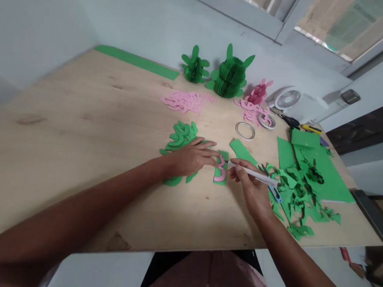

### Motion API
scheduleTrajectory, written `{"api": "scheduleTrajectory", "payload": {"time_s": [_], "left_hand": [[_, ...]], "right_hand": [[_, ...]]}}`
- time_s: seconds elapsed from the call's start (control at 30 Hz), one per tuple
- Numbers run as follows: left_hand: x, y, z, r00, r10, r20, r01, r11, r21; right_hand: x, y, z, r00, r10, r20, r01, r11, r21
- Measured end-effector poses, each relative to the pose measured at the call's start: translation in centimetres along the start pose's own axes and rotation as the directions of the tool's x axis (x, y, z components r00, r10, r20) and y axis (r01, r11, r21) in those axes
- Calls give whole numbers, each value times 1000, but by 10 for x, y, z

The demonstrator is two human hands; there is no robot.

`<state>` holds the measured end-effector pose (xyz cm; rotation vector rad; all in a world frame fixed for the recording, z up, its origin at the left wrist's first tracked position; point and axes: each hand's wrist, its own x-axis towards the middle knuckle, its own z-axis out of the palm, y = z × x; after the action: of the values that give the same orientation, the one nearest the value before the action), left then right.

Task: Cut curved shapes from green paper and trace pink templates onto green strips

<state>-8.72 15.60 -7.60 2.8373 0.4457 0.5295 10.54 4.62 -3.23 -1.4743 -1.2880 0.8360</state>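
My left hand [192, 156] lies flat with fingers stretched out, pressing a pink curved template [221, 173] onto a small green paper piece [221, 167] on the wooden table [83, 125]. My right hand [249, 181] is closed on a white pen [257, 175], its tip touching the pink template's edge. A pile of green cut shapes [180, 136] sits just beyond and under my left hand.
Green paper sheets and scraps [305, 175] lie to the right, with blue-handled scissors [275, 193] among them. Two tape rolls [245, 130], pink cut-outs [183, 101], green [229, 75] and pink paper cacti [258, 92], a small fan [287, 98] and a green strip [138, 61] stand farther back.
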Motion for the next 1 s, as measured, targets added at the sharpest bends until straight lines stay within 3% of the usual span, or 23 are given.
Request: {"api": "scheduleTrajectory", "payload": {"time_s": [0.17, 0.3, 0.47, 1.0], "left_hand": [[0, 1, -1, 1000, 4, -9, -4, 1000, -1], [0, 2, -2, 1000, -5, -6, 5, 1000, -13], [0, 1, -1, 1000, -8, -14, 8, 1000, -26], [4, 2, 2, 998, -56, -19, 56, 998, -33]], "right_hand": [[-12, 11, 2, 989, -121, 82, 132, 979, -152], [-18, 15, 1, 958, -226, 176, 276, 889, -366], [-18, 18, 1, 907, -353, 229, 421, 771, -479], [-16, 21, 1, 893, -386, 232, 450, 760, -469]]}}
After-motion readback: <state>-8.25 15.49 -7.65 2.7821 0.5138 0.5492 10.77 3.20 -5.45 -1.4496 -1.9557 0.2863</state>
